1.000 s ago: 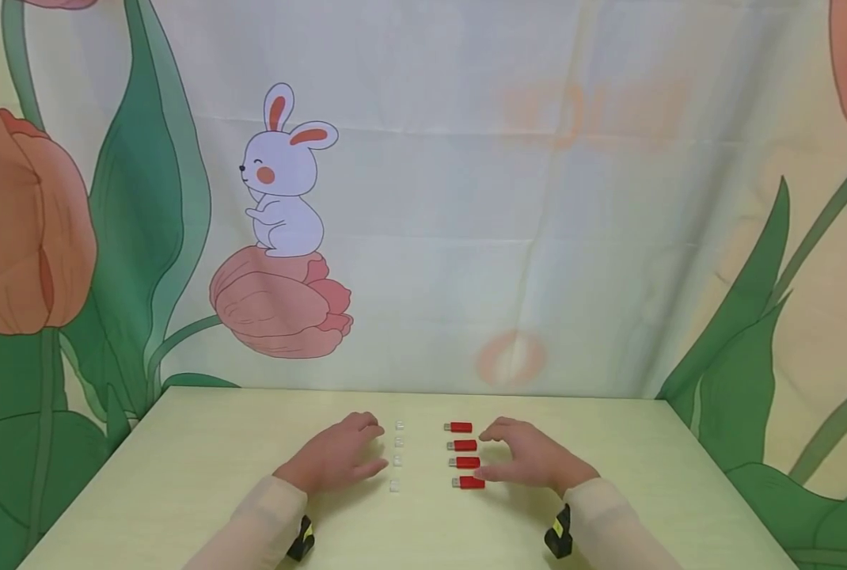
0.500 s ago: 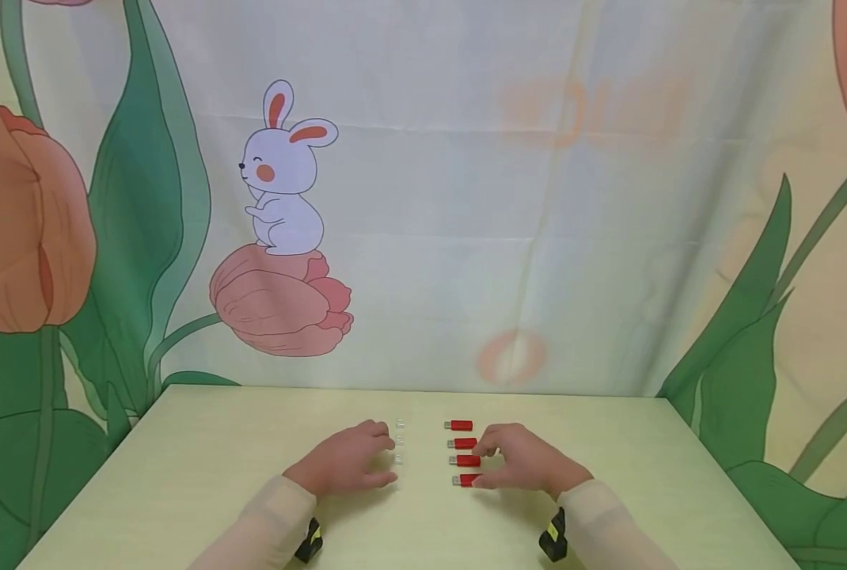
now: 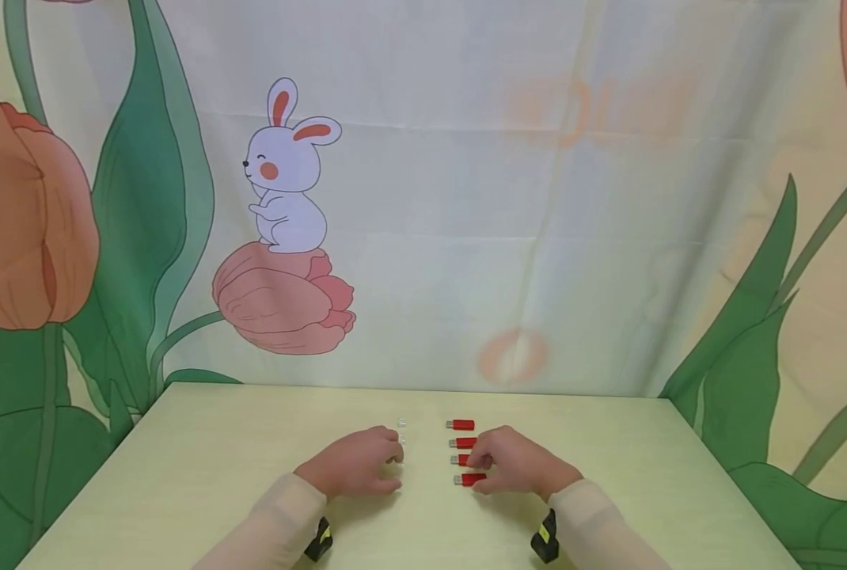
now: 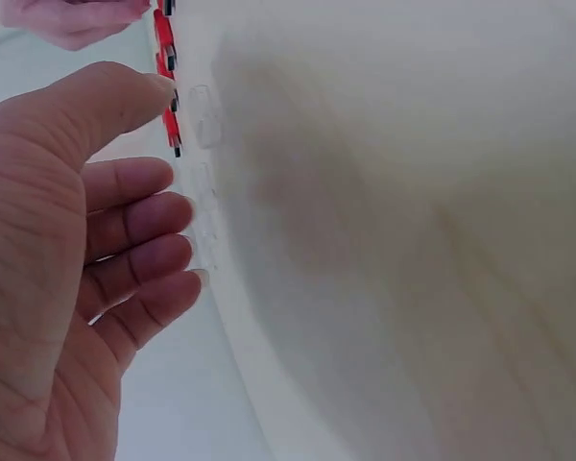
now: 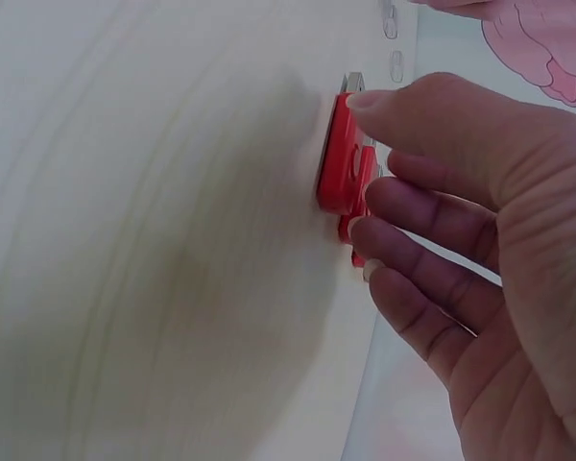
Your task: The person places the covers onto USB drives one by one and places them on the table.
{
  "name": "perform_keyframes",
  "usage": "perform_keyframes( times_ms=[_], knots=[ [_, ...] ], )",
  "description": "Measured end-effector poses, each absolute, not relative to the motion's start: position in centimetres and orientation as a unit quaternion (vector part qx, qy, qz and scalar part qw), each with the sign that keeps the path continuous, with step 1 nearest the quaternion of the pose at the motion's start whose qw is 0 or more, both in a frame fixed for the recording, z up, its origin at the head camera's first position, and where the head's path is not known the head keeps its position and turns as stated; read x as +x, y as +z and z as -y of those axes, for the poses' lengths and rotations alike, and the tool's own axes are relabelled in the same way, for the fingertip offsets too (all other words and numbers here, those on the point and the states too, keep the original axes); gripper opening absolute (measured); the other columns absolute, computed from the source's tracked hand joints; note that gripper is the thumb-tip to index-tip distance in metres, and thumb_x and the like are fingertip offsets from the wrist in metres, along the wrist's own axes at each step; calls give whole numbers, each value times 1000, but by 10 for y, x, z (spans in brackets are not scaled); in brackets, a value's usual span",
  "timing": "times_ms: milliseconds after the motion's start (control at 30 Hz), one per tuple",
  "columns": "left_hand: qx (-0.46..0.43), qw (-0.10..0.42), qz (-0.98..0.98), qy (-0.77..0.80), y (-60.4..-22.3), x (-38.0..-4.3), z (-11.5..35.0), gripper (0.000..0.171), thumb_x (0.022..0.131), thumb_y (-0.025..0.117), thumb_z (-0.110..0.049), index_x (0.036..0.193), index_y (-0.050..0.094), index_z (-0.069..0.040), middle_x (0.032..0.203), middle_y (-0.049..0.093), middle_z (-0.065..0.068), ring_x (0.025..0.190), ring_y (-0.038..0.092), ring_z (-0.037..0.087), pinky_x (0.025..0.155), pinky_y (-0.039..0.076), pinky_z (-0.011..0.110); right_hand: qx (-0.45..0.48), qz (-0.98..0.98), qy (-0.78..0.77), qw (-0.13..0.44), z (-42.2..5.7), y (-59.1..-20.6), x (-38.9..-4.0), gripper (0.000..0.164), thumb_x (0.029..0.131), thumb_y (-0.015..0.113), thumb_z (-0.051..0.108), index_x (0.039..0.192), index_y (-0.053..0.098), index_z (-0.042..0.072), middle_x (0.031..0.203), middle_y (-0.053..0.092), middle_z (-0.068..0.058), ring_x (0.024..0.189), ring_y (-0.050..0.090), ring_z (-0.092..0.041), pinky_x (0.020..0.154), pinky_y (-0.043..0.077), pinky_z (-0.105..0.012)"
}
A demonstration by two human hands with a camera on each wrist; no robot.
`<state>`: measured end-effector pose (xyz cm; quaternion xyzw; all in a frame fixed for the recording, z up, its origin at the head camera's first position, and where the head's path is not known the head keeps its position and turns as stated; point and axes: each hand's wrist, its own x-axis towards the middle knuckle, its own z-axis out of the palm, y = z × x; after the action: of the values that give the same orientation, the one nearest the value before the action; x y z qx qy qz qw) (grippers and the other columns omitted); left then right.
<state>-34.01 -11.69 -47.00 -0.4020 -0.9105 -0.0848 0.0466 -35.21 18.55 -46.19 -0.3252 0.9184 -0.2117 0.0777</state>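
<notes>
You stand at what looks like a staged tabletop set: your pale table (image 3: 188,451) sits before a creased fabric backdrop (image 3: 438,198) printed with tulips (image 3: 32,222) and a rabbit (image 3: 288,170).

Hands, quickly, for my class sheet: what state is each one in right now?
Left hand: open, holding nothing, near the clear caps.
Right hand: open, not gripping; whether its thumb touches the front red USB stick cannot be told.

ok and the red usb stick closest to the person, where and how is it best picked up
Probably by the long edges of its red body, coming from the right with the right grip: the red usb stick lies flat, its metal plug pointing left, and a gap separates it from the next stick.
</notes>
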Motion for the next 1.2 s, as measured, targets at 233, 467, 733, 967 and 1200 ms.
perform_keyframes(
  times_ms=[233, 467, 733, 967, 1200],
  knots=[
    [-416, 33, 905, -77, -467, -344, 113, 19, 84, 76, -25, 80, 66, -9, 74, 45, -9, 70, 38, 5, 66, 37, 20, -313, -926, -193, 86, -180, -462, -352, 16, 78, 87, 14, 90, 77, 16, 84, 66, 11, 78, 56, -8, 75, 49, -23],
    [-400, 0, 913, -81, -464, -343, 107, 24, 82, 76, -20, 71, 57, -9, 68, 35, -9, 65, 30, 5, 60, 28, 22, -307, -928, -189, 96, -179, -462, -352, 15, 78, 86, 12, 89, 77, 16, 82, 65, 11, 77, 55, -7, 75, 49, -24],
    [-387, 1, 919, -74, -467, -341, 104, 14, 80, 76, -18, 76, 65, -10, 69, 45, -10, 65, 38, 6, 63, 38, 23, -307, -928, -185, 104, -177, -463, -354, 14, 79, 86, 11, 87, 76, 18, 80, 64, 10, 75, 53, -7, 73, 48, -23],
    [-378, -3, 923, -78, -468, -340, 104, 10, 78, 75, -13, 76, 66, -9, 70, 48, -10, 66, 41, 6, 64, 42, 22, -309, -929, -175, 108, -176, -464, -355, 14, 80, 85, 12, 84, 75, 20, 77, 63, 13, 74, 53, -6, 72, 48, -23],
    [-362, -12, 928, -84, -468, -340, 101, 14, 78, 76, -11, 74, 62, -11, 68, 47, -9, 65, 40, 7, 63, 40, 23, -305, -929, -174, 114, -176, -465, -355, 14, 80, 84, 11, 82, 75, 21, 75, 63, 12, 73, 53, -6, 71, 48, -23]
  ],
)
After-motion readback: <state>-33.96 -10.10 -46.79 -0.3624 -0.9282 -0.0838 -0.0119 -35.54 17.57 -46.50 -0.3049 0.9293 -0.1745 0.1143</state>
